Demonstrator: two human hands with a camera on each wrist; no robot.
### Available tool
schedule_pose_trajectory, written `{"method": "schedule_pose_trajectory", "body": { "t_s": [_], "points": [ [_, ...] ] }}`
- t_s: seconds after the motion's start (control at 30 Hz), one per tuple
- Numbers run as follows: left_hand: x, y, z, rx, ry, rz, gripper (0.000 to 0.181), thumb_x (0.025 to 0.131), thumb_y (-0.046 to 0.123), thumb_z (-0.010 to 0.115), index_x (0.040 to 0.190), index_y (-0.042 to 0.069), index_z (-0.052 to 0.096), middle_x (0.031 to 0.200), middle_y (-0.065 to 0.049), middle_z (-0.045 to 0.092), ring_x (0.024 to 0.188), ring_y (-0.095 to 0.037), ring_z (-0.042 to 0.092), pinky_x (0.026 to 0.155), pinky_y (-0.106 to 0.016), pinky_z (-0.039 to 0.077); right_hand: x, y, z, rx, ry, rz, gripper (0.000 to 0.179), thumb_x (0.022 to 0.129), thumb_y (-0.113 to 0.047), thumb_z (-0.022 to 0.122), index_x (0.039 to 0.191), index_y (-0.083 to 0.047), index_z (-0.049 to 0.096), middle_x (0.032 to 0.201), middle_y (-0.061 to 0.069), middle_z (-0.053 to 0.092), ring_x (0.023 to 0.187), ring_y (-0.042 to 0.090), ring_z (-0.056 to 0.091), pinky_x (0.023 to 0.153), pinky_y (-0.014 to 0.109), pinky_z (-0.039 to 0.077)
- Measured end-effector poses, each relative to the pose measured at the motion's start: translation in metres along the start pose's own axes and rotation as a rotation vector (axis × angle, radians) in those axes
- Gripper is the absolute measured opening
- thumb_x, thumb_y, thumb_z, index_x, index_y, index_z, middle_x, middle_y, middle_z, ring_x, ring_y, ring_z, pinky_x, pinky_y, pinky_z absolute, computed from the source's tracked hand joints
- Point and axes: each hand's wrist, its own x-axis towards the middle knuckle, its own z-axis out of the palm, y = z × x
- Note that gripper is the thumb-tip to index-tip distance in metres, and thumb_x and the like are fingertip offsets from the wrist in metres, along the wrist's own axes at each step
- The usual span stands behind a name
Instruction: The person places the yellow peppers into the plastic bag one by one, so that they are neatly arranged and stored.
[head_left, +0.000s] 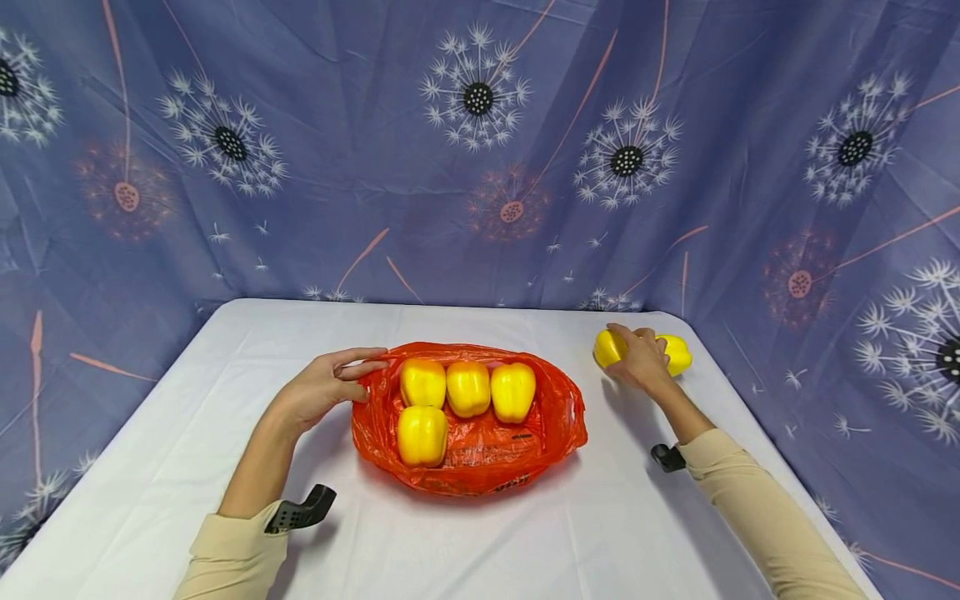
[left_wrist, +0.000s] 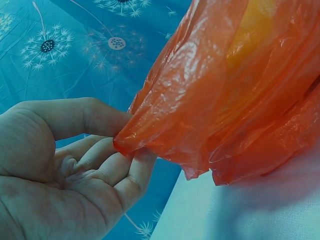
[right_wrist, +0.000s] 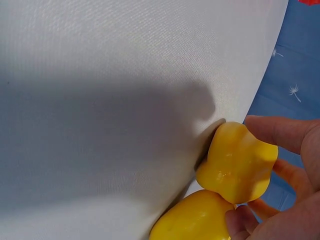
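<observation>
A red plastic bag (head_left: 487, 454) lies spread open on the white table, with several yellow bell peppers (head_left: 422, 436) inside it. At the bag's left edge, my left hand (head_left: 322, 387) pinches the rim; the left wrist view shows the red film (left_wrist: 165, 125) between thumb and fingers. Over at the far right, my right hand (head_left: 643, 360) grips one yellow bell pepper (right_wrist: 240, 162) with thumb and fingers around it. A second yellow bell pepper (head_left: 677, 356) lies just right of that hand, close against the gripped one. The palm side of the right hand is hidden in the head view.
The white-covered table (head_left: 577, 517) has its far edge by a blue curtain (head_left: 360, 167) with a dandelion print. The curtain also hangs along the left and right sides. A black wrist camera (head_left: 303, 508) sits on the left cuff, another on the right.
</observation>
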Motion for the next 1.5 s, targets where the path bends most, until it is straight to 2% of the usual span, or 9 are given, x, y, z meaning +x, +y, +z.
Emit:
{"method": "schedule_pose_trajectory", "body": {
  "t_s": [0.2,0.47,0.83,1.13,1.33,1.5],
  "points": [
    [-0.0003,0.0012,0.0003,-0.003,-0.003,-0.007,0.073,0.079,-0.008,0.060,0.150,0.001,0.047,0.147,-0.026,0.053,0.137,-0.030,0.053,0.081,-0.025,0.053,-0.0003,0.0005,0.0010,0.010,0.015,-0.009,0.082,0.079,-0.012,0.074,0.154,-0.010,0.040,0.147,0.037,0.031,0.128,0.057,0.031,0.100,0.068,0.031],
    [0.0000,0.0006,-0.0012,0.005,-0.001,0.002,0.072,0.078,-0.009,0.059,0.149,-0.001,0.047,0.147,-0.027,0.052,0.131,-0.020,0.057,0.078,-0.025,0.052,-0.0028,0.0007,0.0007,0.027,0.034,-0.029,0.082,0.077,-0.009,0.074,0.152,-0.008,0.041,0.143,0.038,0.033,0.126,0.057,0.033,0.098,0.068,0.032],
    [-0.0009,0.0012,-0.0020,-0.010,-0.003,-0.002,0.072,0.079,-0.009,0.059,0.150,-0.001,0.046,0.147,-0.027,0.052,0.132,-0.020,0.056,0.079,-0.024,0.052,-0.0038,-0.0006,0.0027,0.060,0.042,-0.027,0.089,0.071,-0.016,0.083,0.151,-0.009,0.044,0.131,0.034,0.034,0.116,0.050,0.035,0.091,0.061,0.036],
    [0.0001,0.0017,-0.0013,-0.004,-0.006,-0.001,0.072,0.079,-0.008,0.060,0.150,0.000,0.046,0.148,-0.026,0.052,0.140,-0.029,0.050,0.081,-0.025,0.053,-0.0067,-0.0001,0.0004,0.083,0.048,-0.070,0.090,0.068,-0.015,0.088,0.147,-0.003,0.047,0.119,0.032,0.040,0.111,0.045,0.033,0.088,0.054,0.035],
    [-0.0001,0.0011,-0.0011,-0.004,-0.007,-0.010,0.072,0.080,-0.008,0.059,0.151,0.000,0.046,0.148,-0.026,0.051,0.136,-0.026,0.053,0.080,-0.025,0.053,-0.0088,0.0010,0.0005,0.097,0.047,-0.063,0.088,0.068,-0.014,0.088,0.146,-0.006,0.048,0.122,0.034,0.042,0.116,0.049,0.034,0.091,0.060,0.037],
    [-0.0011,0.0011,-0.0006,-0.003,-0.007,-0.011,0.072,0.081,-0.008,0.060,0.151,0.001,0.046,0.148,-0.026,0.051,0.136,-0.027,0.053,0.080,-0.025,0.053,-0.0096,0.0018,0.0032,0.093,0.048,-0.063,0.087,0.069,-0.014,0.086,0.145,-0.007,0.046,0.133,0.035,0.052,0.123,0.056,0.036,0.093,0.064,0.034]
  ]
}}
